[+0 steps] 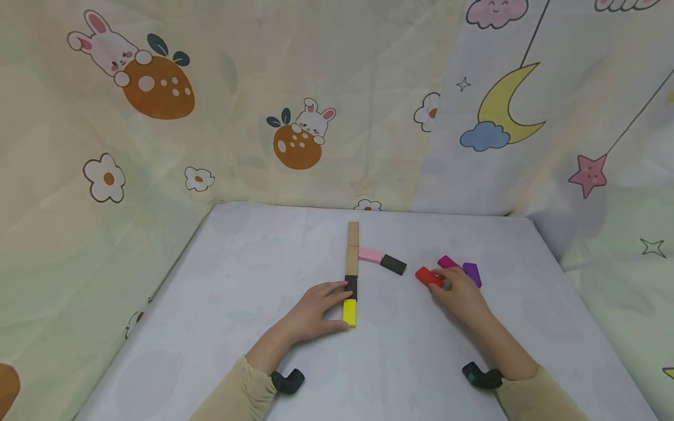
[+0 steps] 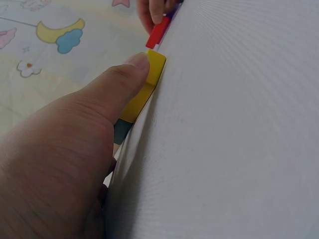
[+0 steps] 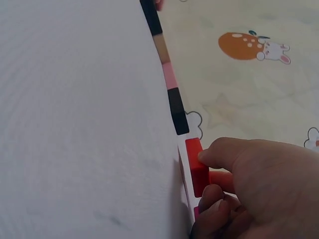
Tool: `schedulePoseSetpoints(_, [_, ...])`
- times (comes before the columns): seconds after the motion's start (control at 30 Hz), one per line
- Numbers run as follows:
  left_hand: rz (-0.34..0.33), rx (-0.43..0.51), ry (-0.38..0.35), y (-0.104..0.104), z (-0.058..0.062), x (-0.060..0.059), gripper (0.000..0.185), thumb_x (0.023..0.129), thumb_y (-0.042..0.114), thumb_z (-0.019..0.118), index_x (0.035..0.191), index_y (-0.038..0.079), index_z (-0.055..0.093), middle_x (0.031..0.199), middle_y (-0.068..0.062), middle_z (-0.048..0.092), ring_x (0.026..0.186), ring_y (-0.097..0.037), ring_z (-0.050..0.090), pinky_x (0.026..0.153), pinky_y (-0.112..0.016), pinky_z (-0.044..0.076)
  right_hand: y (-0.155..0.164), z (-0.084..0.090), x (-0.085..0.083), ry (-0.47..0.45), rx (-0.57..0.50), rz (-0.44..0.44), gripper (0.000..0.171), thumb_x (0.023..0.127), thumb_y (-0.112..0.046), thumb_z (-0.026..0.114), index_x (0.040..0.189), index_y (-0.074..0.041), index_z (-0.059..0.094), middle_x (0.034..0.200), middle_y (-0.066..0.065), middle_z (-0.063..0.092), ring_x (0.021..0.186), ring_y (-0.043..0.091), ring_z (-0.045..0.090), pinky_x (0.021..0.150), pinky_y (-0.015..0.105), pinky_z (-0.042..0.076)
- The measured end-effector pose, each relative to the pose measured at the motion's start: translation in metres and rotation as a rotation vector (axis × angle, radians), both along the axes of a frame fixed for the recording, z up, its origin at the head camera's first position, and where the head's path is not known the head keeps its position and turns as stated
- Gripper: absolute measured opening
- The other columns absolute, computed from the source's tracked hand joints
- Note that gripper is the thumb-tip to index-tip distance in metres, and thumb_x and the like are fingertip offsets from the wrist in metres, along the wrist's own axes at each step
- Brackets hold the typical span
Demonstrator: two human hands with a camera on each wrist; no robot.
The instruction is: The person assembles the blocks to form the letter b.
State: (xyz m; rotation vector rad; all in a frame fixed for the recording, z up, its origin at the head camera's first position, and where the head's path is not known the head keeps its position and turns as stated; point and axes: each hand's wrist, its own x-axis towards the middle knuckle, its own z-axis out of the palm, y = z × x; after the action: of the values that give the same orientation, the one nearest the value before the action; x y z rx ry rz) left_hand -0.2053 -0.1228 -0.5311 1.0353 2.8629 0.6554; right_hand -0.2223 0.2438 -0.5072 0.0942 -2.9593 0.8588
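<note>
Head view: the yellow block (image 1: 350, 313) at the line's near end is steadied by the left hand (image 1: 316, 310). Left wrist: a thumb is pressed against it. Right wrist: the red block (image 3: 196, 167), right of the yellow one, is pinched by right-hand fingers (image 3: 219, 155); placement seemingly comes next, with careful alignment needed.

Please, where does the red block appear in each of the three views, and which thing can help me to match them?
Head view: the red block lies right of centre on the table, under the right hand's fingertips.
Left wrist view: the red block is at the top centre, beyond the yellow block.
Right wrist view: the red block is at the lower centre, pinched by the right hand.
Shared landmark: the black block; hidden in the left wrist view.
</note>
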Motion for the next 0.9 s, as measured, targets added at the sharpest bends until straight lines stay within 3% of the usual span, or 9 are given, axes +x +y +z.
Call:
schedulePoseSetpoints(0.4, [0.010,-0.014,-0.016,0.000,-0.001,-0.001,0.071,0.077,0.071,0.047,0.139,0.041,0.032,0.149,0.017,0.023,0.136,-0.015,0.028,0.112,-0.044,0.026,-0.010,-0.005,-0.005,-0.024,-0.006,0.043,0.040,0.084,-0.033,0.064,0.120,-0.020,0.057,0.112,0.005,0.055,0.081,0.019,0.052,0.060,0.023,0.044])
schedulePoseSetpoints(0.9, [0.002,-0.008,0.002,0.000,-0.001,-0.001,0.072,0.077,0.072,0.046,0.139,0.038,0.034,0.149,0.016,0.025,0.136,-0.016,0.029,0.112,-0.044,0.026,-0.018,-0.007,-0.006,-0.028,-0.004,0.032,0.041,0.081,-0.035,0.066,0.118,-0.018,0.058,0.099,0.004,0.055,0.074,0.017,0.049,0.055,0.023,0.042])
